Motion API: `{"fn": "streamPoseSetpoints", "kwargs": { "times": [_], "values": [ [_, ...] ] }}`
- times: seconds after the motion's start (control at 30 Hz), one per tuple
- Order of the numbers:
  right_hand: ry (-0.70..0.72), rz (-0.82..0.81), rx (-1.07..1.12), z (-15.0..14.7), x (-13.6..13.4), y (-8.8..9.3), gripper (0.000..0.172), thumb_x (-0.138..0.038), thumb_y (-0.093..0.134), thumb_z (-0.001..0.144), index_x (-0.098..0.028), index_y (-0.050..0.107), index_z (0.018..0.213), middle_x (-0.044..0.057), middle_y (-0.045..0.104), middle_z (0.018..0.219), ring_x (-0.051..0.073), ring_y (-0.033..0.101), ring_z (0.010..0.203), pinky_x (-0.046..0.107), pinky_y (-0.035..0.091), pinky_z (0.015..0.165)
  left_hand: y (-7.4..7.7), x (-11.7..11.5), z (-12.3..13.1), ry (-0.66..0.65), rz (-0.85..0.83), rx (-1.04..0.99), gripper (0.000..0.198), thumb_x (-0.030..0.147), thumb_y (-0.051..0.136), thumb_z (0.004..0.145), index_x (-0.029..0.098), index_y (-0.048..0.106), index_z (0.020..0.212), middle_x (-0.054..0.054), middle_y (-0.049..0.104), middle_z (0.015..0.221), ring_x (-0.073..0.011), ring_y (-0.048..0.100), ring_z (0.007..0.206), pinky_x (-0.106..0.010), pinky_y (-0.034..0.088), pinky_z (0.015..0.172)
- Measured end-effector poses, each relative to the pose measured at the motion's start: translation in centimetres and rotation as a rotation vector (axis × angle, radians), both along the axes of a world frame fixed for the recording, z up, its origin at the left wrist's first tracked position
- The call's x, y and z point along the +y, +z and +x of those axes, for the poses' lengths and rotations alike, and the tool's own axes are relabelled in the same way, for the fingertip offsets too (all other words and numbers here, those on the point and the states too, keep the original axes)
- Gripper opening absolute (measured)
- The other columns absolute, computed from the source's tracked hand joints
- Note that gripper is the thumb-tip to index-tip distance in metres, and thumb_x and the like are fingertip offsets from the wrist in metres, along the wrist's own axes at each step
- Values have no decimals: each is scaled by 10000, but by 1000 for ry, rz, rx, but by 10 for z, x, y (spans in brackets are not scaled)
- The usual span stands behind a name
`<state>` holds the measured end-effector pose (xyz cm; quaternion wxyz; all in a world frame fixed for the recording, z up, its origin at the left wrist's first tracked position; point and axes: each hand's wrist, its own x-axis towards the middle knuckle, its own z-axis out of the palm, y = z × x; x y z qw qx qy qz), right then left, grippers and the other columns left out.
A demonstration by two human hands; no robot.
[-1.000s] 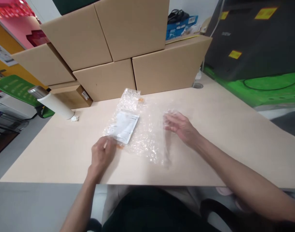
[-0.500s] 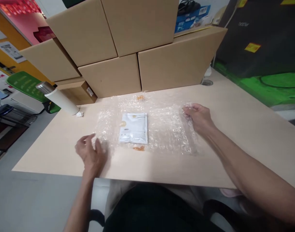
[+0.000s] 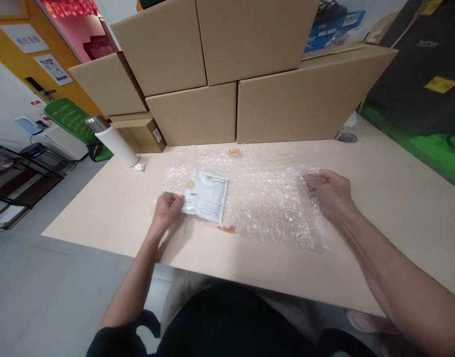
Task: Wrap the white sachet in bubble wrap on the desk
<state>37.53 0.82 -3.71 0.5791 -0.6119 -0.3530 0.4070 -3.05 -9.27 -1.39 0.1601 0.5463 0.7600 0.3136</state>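
A clear sheet of bubble wrap lies spread flat on the pale wooden table. On its left part rests a small white packet with printed text. My left hand has its fingers curled at the packet's left edge, on the wrap's left border. At the wrap's right edge, my right hand has its fingers closed on the plastic. Two orange tape bits stick to the wrap, one at the near edge and one at the far edge.
Stacked cardboard boxes line the back of the table. A white steel-capped bottle stands at the far left beside a small crumpled white scrap. A green chair and a shelf rack are to the left.
The folded bubble wrap has been spread out flat, my right hand drawing its edge rightward. My left hand went from the table back onto the packet's left edge.
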Motion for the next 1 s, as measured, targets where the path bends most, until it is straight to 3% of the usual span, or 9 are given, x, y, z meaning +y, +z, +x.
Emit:
{"fn": "streamPoseSetpoints", "kwargs": {
  "times": [0.17,0.3,0.4,0.5,0.57,0.67,0.83,0.9,1.0],
  "values": [
    [-3,-17,-17,-2,-3,1,143,-137,742,673,-228,635,650,-18,567,600,123,451,487,259,340,431,5,7,-49,127,-83,168,365,475,488,821,177,603,645,-44,589,631,-203,568,668,-300,391,612],
    [0,-36,-48,2,-3,-3,162,-165,739,690,-248,606,732,-9,566,681,133,479,537,281,388,479,0,14,-65,201,-146,277,340,435,510,814,149,676,736,-139,657,854,-298,609,880,-377,434,767],
    [-104,116,-275,5,-8,5,260,-208,762,700,-276,607,898,72,613,944,219,598,810,366,491,670,-7,14,-67,207,-174,320,347,421,502,838,138,703,817,-191,646,1022,-342,595,1026,-424,433,878],
    [-82,407,-595,-9,-22,26,306,-319,708,795,-306,610,1085,143,555,1259,337,499,1203,484,477,882,-11,10,-68,181,-198,328,343,405,479,869,144,700,847,-186,642,1020,-342,581,1094,-423,433,924],
    [50,598,-694,-36,-34,40,233,-354,632,864,-312,628,1093,122,581,1243,346,464,1260,547,428,981,-11,7,-68,162,-202,326,340,401,468,884,148,694,873,-175,639,1015,-328,581,1108,-407,435,933],
    [450,722,-741,-99,-48,48,201,-328,558,920,-285,652,1093,82,645,1153,309,536,1167,579,349,1071,-9,4,-66,161,-201,313,337,398,456,893,146,679,901,-173,622,1054,-311,600,1074,-393,449,911],
    [998,724,-877,-206,-54,29,306,-343,455,998,-195,635,1195,125,613,1298,295,496,1195,490,380,1027,-6,1,-63,178,-171,256,294,391,476,882,155,653,882,-171,627,1051,-311,623,1032,-400,452,887],
    [1129,635,-999,-234,-53,22,335,-368,426,1016,-176,616,1214,139,598,1305,294,491,1184,460,395,984,-7,2,-64,190,-142,213,280,383,517,859,152,647,949,-158,654,1005,-307,635,1005,-398,456,874],
    [1142,532,-1118,-257,-52,18,418,-457,358,1033,-160,626,1154,151,619,1225,299,521,1132,457,391,952,-4,1,-68,207,-94,101,443,398,592,804,118,601,1148,-113,688,876,-273,661,854,-365,484,771]
  ]
}}
